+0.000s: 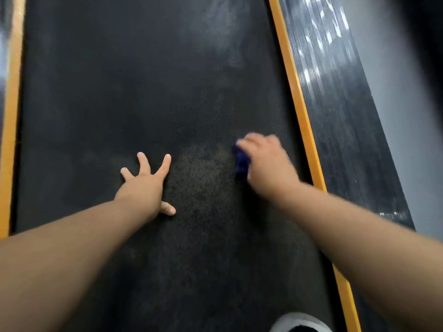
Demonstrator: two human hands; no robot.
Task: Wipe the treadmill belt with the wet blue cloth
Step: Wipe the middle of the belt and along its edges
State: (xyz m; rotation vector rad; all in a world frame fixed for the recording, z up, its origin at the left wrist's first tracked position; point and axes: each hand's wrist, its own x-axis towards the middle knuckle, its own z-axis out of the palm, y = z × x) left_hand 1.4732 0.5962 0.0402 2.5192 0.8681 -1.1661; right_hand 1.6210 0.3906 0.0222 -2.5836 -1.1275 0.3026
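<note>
The black textured treadmill belt (pixel 134 87) fills most of the head view. My right hand (pixel 268 166) presses a bunched blue cloth (pixel 241 161) onto the belt near its right edge; only a strip of the cloth shows at the hand's left side. The right hand is blurred by motion. My left hand (pixel 146 185) lies flat on the belt's middle with fingers spread, holding nothing. Between the two hands the belt has a paler, dusty patch (pixel 203 168).
An orange strip (pixel 297 97) borders the belt on the right, with a ribbed black side rail (pixel 340 111) beyond it. Another orange strip (pixel 10 130) runs down the left edge. A grey shoe tip (pixel 299 322) shows at the bottom.
</note>
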